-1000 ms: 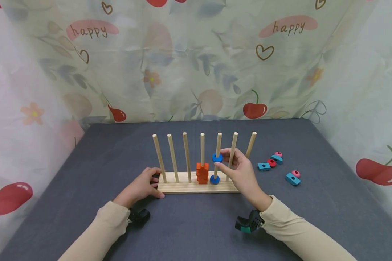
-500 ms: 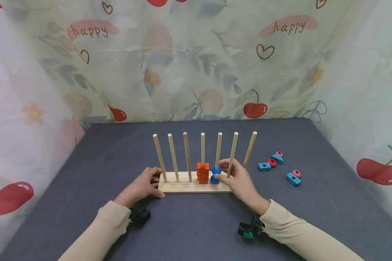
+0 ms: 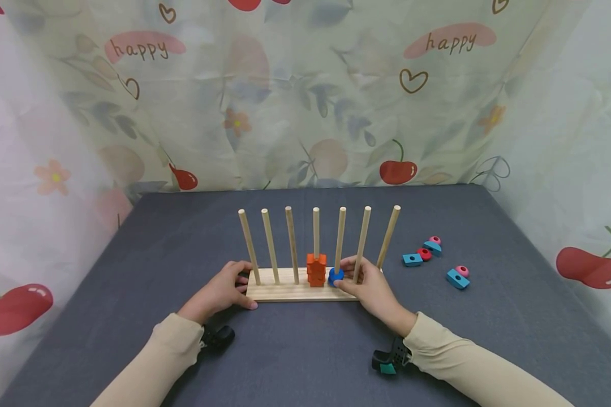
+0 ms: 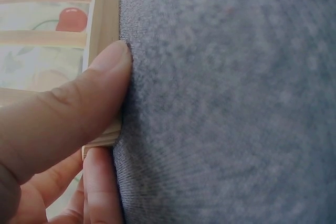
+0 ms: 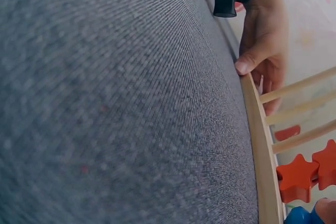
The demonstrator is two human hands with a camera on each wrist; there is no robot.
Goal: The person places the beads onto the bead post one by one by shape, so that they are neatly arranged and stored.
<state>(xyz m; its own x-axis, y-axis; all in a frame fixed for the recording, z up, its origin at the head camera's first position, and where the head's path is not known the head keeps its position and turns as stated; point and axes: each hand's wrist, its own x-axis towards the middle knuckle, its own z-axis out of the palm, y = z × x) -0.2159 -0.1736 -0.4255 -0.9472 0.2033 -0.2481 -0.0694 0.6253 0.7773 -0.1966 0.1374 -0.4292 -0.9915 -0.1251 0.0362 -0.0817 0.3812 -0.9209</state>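
Observation:
A wooden peg board [image 3: 280, 292] with a row of several upright pegs stands on the table. My left hand [image 3: 223, 287] grips its left end; in the left wrist view the thumb [image 4: 79, 106] lies along the front edge, with fingers at the end. Orange star-shaped beads [image 3: 316, 271] are stacked on the middle peg. On the peg just right of them, my right hand [image 3: 378, 289] pinches a blue bead [image 3: 335, 273] low down, against another blue bead. Only part of the blue beads [image 5: 297, 216] shows in the right wrist view. The right hand covers the board's right front.
To the right of the board lie loose beads: a blue block [image 3: 412, 259], a red ring [image 3: 424, 254], a blue half-round piece [image 3: 432, 247] with a pink ring [image 3: 435, 240], and another blue block [image 3: 457, 278] beside a pink ring [image 3: 461, 271]. A patterned curtain [image 3: 285, 113] hangs behind.
My right hand has brought the upper blue bead down its peg, from near the top to the lower blue bead. The left hand has stayed on the board's end.

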